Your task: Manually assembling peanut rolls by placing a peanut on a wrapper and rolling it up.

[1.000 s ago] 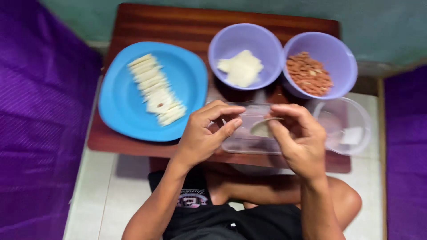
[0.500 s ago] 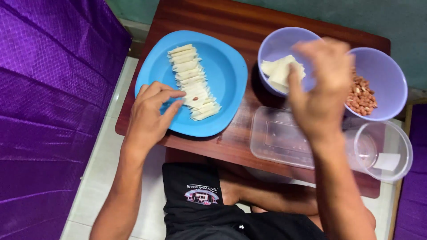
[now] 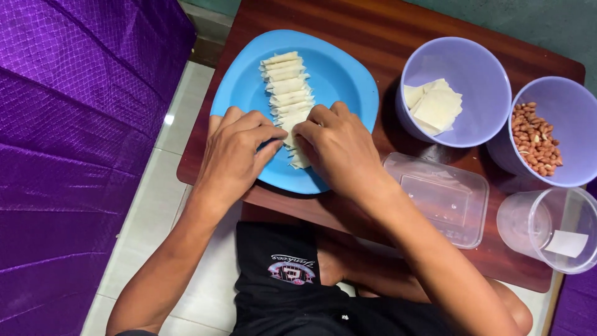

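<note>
A blue plate (image 3: 336, 81) on the wooden table carries a row of folded pale pastry rolls (image 3: 283, 87). Both my hands rest on its near part. My left hand (image 3: 239, 152) and my right hand (image 3: 339, 146) meet fingertip to fingertip and pinch a pale pastry piece (image 3: 287, 132) at the near end of the row. My fingers hide most of that piece.
A purple bowl (image 3: 472, 62) with square pale wrappers and a purple bowl (image 3: 581, 155) of peanuts stand at the right. A clear rectangular container (image 3: 441, 199) and a clear round cup (image 3: 550, 227) sit near the table's front edge. Purple cloth (image 3: 68, 155) lies on the left.
My hands left the clear container. The right hand reached to the wrapper bowl, then came back to the blue plate, where the left hand had gone.
</note>
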